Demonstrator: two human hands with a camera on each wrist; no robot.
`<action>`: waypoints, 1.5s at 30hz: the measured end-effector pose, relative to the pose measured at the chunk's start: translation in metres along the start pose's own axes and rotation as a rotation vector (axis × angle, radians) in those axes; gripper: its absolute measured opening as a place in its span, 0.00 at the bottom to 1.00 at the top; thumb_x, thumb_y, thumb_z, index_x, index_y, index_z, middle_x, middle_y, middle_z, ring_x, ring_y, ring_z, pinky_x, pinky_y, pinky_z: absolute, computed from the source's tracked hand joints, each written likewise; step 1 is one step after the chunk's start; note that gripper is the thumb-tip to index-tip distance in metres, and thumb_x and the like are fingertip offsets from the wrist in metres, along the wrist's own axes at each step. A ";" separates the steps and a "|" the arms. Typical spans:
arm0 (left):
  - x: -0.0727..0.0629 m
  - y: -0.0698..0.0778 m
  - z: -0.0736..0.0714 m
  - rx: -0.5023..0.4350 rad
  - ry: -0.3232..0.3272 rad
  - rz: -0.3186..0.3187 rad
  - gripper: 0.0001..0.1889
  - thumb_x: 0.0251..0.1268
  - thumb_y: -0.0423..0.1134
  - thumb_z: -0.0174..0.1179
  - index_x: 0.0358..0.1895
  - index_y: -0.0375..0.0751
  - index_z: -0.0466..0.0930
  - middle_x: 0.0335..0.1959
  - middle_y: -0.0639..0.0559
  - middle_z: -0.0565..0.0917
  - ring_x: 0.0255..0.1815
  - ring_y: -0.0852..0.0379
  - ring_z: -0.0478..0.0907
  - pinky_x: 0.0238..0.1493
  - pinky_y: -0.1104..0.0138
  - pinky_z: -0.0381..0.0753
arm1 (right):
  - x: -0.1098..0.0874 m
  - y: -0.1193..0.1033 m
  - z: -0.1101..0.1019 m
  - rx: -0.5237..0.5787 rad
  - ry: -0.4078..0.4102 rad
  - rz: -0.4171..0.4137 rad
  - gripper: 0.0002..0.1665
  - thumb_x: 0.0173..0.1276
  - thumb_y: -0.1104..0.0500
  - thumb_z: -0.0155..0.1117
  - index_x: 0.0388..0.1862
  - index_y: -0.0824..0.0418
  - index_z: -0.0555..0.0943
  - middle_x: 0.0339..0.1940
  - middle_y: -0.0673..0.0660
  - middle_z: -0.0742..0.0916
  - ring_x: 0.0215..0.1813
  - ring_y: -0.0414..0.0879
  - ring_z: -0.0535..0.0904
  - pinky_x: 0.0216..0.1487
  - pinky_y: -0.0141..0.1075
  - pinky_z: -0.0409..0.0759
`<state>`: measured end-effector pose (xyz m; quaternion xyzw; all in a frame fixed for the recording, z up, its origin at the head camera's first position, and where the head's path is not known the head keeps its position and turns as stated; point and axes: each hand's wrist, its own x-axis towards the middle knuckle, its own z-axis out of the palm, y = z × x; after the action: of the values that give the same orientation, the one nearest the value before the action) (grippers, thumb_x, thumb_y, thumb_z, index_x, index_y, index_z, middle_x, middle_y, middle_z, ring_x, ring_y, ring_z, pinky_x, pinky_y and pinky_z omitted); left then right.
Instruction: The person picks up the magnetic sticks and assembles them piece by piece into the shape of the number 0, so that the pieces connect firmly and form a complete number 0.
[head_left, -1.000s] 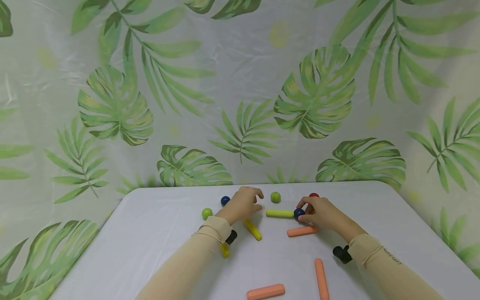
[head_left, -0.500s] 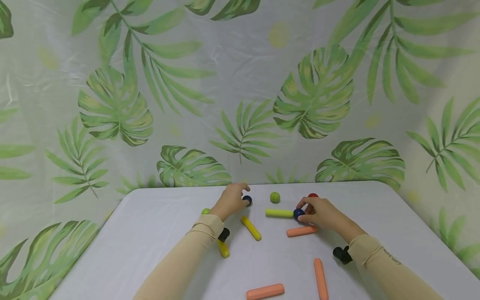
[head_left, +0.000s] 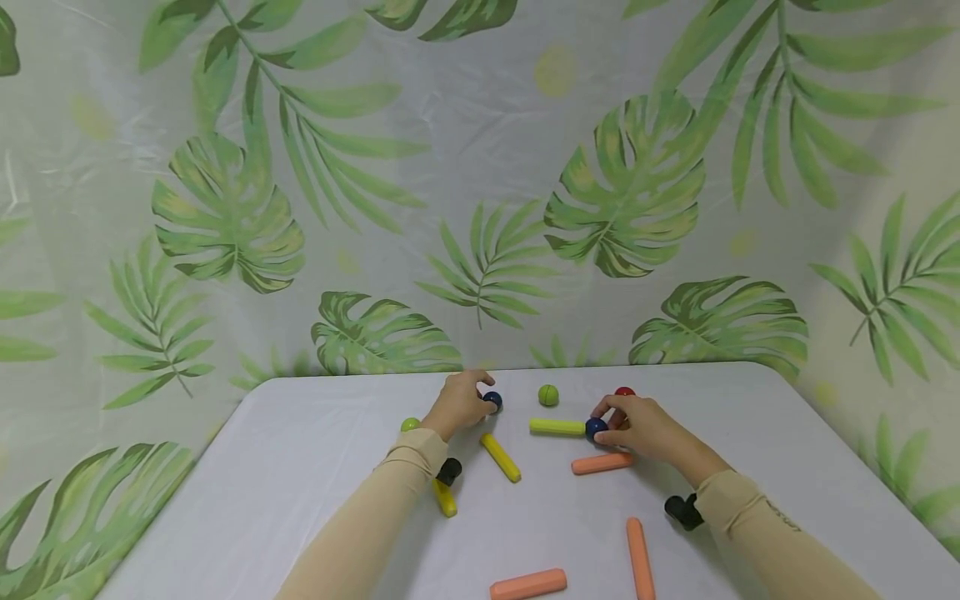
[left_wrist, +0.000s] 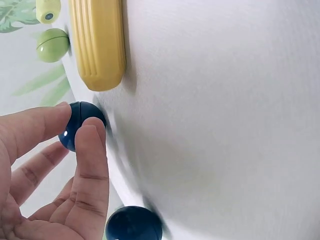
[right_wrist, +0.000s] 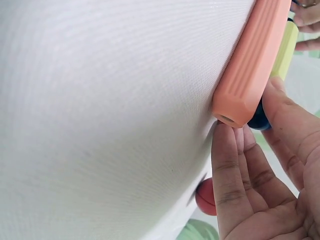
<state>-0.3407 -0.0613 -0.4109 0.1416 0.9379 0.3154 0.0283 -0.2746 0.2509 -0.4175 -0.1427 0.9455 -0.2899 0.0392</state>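
In the head view my left hand (head_left: 456,403) pinches a dark blue ball (head_left: 492,402) between thumb and fingers near the table's far edge; the left wrist view shows the thumb and a finger on this blue ball (left_wrist: 80,112). My right hand (head_left: 639,423) holds a second blue ball (head_left: 596,429) by thumb and fingertips. That ball touches the right end of a yellow-green stick (head_left: 557,427). Just below lies an orange stick (head_left: 602,463), which partly covers the held ball (right_wrist: 258,119) in the right wrist view.
A green ball (head_left: 548,395) and a red ball (head_left: 624,391) sit at the back; another green ball (head_left: 410,424) is beyond the left wrist. Yellow sticks (head_left: 500,457) and orange sticks (head_left: 528,584) lie nearer. Another blue ball (left_wrist: 134,223) shows in the left wrist view.
My left hand has shifted left over the last second, and the blue ball at its fingertips has come into view. The right hand stays at its ball by the yellow-green stick.
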 end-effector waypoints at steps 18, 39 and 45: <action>0.001 -0.005 0.002 -0.077 0.000 -0.026 0.21 0.67 0.32 0.74 0.62 0.38 0.85 0.34 0.45 0.89 0.23 0.61 0.83 0.30 0.72 0.80 | 0.002 0.000 0.002 0.012 0.009 -0.009 0.18 0.72 0.56 0.76 0.56 0.62 0.84 0.38 0.55 0.87 0.40 0.46 0.80 0.40 0.38 0.78; -0.014 0.002 -0.002 -0.083 -0.078 0.020 0.17 0.64 0.35 0.77 0.54 0.43 0.88 0.39 0.45 0.91 0.31 0.58 0.83 0.36 0.69 0.84 | 0.007 -0.001 -0.002 0.012 -0.017 -0.029 0.17 0.72 0.56 0.77 0.55 0.60 0.85 0.37 0.54 0.85 0.37 0.45 0.78 0.39 0.37 0.77; -0.020 0.004 -0.001 -0.053 -0.097 0.040 0.16 0.63 0.36 0.78 0.53 0.44 0.88 0.42 0.44 0.91 0.38 0.56 0.83 0.41 0.67 0.85 | 0.009 -0.001 -0.002 0.027 -0.014 -0.043 0.17 0.72 0.57 0.77 0.54 0.62 0.85 0.36 0.54 0.86 0.36 0.44 0.79 0.38 0.38 0.78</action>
<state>-0.3208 -0.0641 -0.4085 0.1748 0.9238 0.3332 0.0710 -0.2835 0.2486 -0.4147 -0.1646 0.9379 -0.3024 0.0417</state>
